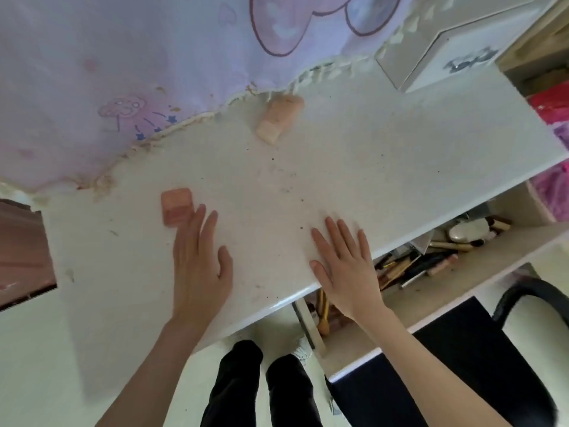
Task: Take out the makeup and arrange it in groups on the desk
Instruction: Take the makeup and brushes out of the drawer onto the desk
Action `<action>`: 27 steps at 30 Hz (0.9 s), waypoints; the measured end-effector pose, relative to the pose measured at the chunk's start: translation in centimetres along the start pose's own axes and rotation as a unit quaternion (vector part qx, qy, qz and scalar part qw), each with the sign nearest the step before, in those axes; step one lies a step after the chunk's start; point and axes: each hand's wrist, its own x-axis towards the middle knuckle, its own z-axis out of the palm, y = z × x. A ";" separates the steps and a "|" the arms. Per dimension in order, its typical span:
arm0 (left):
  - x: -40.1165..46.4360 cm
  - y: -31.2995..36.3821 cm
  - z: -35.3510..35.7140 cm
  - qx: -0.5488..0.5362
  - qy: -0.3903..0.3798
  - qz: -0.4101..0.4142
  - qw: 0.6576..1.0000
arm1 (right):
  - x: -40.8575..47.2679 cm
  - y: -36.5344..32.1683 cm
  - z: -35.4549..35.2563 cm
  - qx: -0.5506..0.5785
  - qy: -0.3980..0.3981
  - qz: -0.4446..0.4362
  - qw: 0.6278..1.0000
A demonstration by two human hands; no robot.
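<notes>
Both hands flat on desk (385, 143), nothing held. Left hand (200, 266): fingers straight, close together, tips just beside the pink compact (176, 206), prob just set down or about to be nudged; contact unclear, frame's blurry. Right hand (345, 266): fingers spread wide, palm at front edge of desk, right above the open drawer (431, 266), so well placed to dip in for the next item.

Makeup status: only 2 pcs on top. Compact near left side; peach bottle (277, 118) lying on its side at the back, close to the curtain (123, 72). The two sit well apart, looks like two separate groups started. Rest is in the drawer: brushes (397, 269), pencil-like sticks, a white round case (465, 232), all jumbled. Task early imo.

Materials: desk is white, smooth, hard, speckled w/ crumbs and stains. Compact is a flat rounded square w/ a raised panel, prob plastic. Bottle is a rounded body w/ squarish paler cap, can roll. Curtain is thin lilac fabric, cartoon print, frayed hem draped on desk.
</notes>
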 end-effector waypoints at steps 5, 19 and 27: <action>-3.8 9.2 5.5 -0.084 -0.121 0.191 0.970 | -6.1 6.7 0.0 0.056 0.029 0.103 0.993; -4.4 16.3 21.9 0.029 -0.346 0.138 0.928 | -0.9 19.0 2.6 0.112 -0.068 0.210 0.969; -3.5 16.4 24.2 0.138 -0.310 0.098 0.936 | 1.5 20.5 4.7 0.073 -0.065 0.216 0.971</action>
